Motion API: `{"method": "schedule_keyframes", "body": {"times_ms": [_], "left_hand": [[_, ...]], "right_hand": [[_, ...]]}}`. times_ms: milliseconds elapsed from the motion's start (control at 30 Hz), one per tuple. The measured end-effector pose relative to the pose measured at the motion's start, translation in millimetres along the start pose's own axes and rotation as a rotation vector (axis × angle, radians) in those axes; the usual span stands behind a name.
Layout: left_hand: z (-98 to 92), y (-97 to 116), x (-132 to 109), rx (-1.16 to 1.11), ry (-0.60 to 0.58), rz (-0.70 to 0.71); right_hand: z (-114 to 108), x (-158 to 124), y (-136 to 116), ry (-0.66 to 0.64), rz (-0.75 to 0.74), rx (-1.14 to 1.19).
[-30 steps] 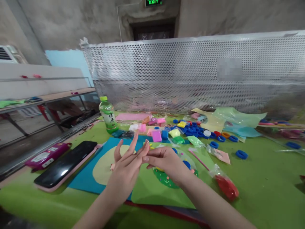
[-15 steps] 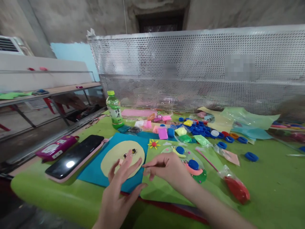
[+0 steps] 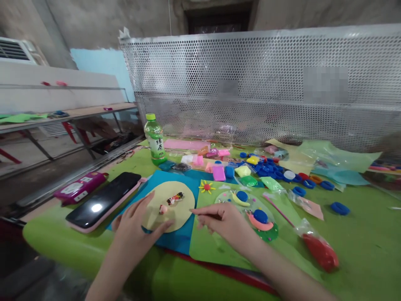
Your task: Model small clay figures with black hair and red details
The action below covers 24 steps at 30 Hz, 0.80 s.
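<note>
Figures of multicoloured clay [image 3: 175, 198] — only a few, tiny — have been set on the round cream paper [image 3: 184, 211]; the left hand [image 3: 131, 218] is spread loosely at its rim, the right hand [image 3: 226, 221] pinched alongside, contents indiscernible.

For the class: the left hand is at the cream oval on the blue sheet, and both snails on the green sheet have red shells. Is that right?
Not quite: the head view shows blue shells, not red, on both snails on the green sheet. The left hand is indeed at the cream oval on the blue sheet.
</note>
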<state>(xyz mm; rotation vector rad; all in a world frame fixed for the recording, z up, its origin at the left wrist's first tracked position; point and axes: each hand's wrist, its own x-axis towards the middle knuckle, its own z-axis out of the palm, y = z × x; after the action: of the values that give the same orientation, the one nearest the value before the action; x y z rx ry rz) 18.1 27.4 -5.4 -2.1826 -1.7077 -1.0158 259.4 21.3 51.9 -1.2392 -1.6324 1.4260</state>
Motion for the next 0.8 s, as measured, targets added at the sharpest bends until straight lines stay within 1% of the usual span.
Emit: {"method": "schedule_keyframes", "body": {"times_ms": [33,100,200,300,400,500,600,700,800], "left_hand": [[4.2,-6,2,0.011,-0.04,-0.01],[12.7,-12,3,0.021,-0.103,-0.018],[20.8,-11,3,0.01,-0.145,-0.045],[19.1,-8,2,-0.04,-0.142,-0.085],[7.7,-3,3,-0.138,-0.1,-0.126],[-6.7,9,-2,-0.296,-0.065,-0.157],[-15.5,25,-12,-0.472,-0.046,-0.182],[-15.5,41,-21,-0.632,-0.021,-0.2],[-10.9,60,-23,-0.75,0.004,-0.242]], "right_hand": [[-1,0,0,-0.004,0.001,-0.01],[-1,1,-1,-0.014,-0.001,-0.02],[-1,1,-2,-0.004,-0.009,-0.029],[-4,1,-3,0.033,-0.019,-0.031],[-7,2,-6,0.054,-0.019,-0.008],[-7,0,-8,0.069,-0.023,0.04],[-5,-7,-11,0.117,-0.076,0.092],[-4,-18,-12,0.176,-0.173,0.108],[-5,-28,-12,0.239,-0.286,0.099]]}}
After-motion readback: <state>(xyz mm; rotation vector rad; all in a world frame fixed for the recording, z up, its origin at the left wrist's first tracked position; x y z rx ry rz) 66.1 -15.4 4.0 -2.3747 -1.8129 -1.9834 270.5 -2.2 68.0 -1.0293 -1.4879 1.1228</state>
